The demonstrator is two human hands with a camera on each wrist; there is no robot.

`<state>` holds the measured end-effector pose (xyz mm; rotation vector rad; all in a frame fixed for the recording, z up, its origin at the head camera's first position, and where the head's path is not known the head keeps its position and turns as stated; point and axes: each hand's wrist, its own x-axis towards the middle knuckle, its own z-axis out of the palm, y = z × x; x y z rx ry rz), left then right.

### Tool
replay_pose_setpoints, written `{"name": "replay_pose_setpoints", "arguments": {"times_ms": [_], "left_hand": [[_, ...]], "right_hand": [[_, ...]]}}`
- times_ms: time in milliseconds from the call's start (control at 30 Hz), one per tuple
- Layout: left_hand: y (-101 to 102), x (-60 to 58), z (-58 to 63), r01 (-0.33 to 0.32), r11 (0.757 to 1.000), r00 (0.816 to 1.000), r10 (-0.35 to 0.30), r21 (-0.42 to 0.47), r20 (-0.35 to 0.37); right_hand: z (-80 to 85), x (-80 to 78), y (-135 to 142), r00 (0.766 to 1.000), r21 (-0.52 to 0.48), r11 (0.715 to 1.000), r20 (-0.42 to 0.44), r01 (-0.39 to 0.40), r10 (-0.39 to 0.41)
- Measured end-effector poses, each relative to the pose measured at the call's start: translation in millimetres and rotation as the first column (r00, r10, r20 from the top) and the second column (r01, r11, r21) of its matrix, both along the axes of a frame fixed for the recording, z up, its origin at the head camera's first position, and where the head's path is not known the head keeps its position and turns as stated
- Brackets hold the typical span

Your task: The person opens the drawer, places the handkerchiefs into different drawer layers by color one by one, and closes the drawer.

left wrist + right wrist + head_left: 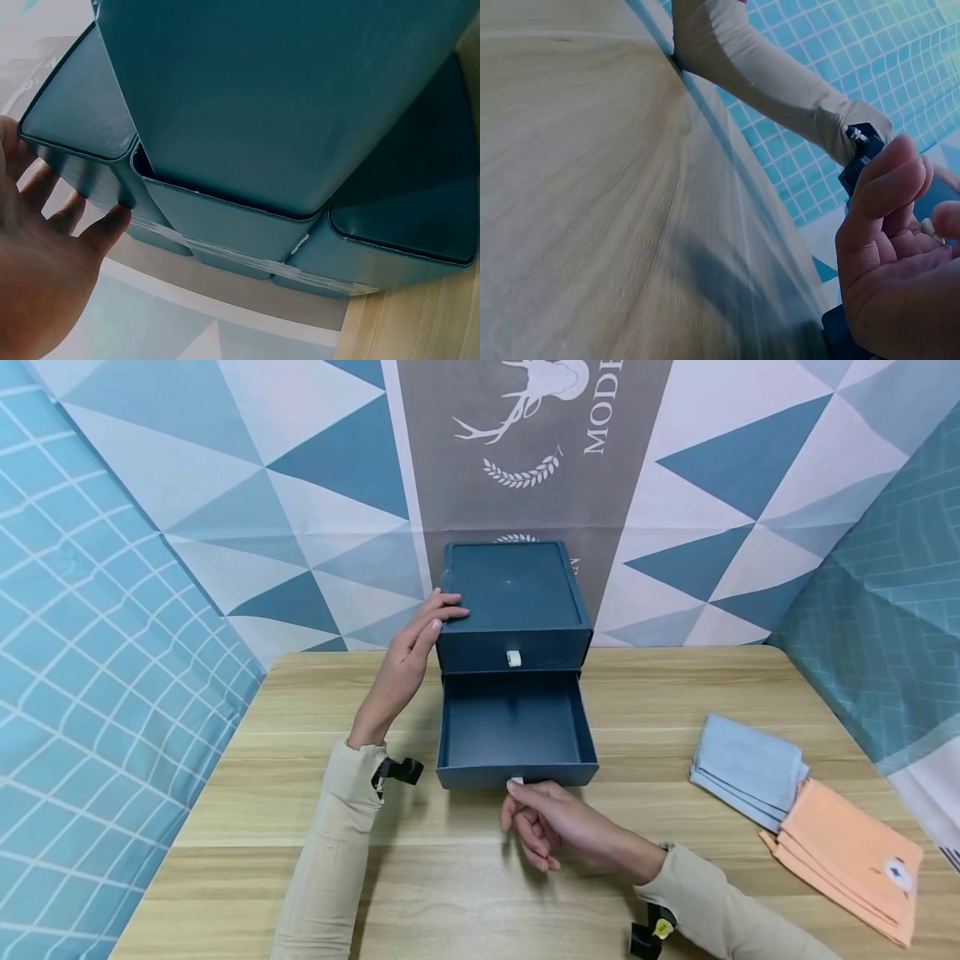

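Fingers (528,832) of right hand (561,822) crooked at drawer tab (517,780)

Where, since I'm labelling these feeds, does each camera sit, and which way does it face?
Head: on the head, facing forward and down at the drawer unit; left hand, right hand, left sleeve and right sleeve show.
Left wrist: on that wrist, facing the drawer unit close up; left hand shows at left.
Right wrist: on that wrist, facing across the table to the grid-patterned backdrop; right hand and left sleeve show.
Shared: head and right wrist both show the right hand and left sleeve.
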<state>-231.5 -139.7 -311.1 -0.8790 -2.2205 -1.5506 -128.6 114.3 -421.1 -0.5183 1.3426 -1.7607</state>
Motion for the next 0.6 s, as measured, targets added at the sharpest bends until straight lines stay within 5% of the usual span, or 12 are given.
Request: {"name": "replay_pose_setpoints", "arguments": {"times_ms": [400, 600], "left_hand": [[0, 0.9, 0.0, -0.012, 1.0, 1.0, 0.012, 0.0, 0.019], [-1, 0.5, -0.1, -0.006, 1.0, 1.0, 0.006, -0.001, 0.017]], "right_hand": [[-4.1, 0.6, 31, 0.98, 0.108, 0.989, -0.16, -0.1, 0.117], [-2.2, -0.2, 63, 0.974, 0.12, 0.991, -0.211, -0.06, 0.085]]}}
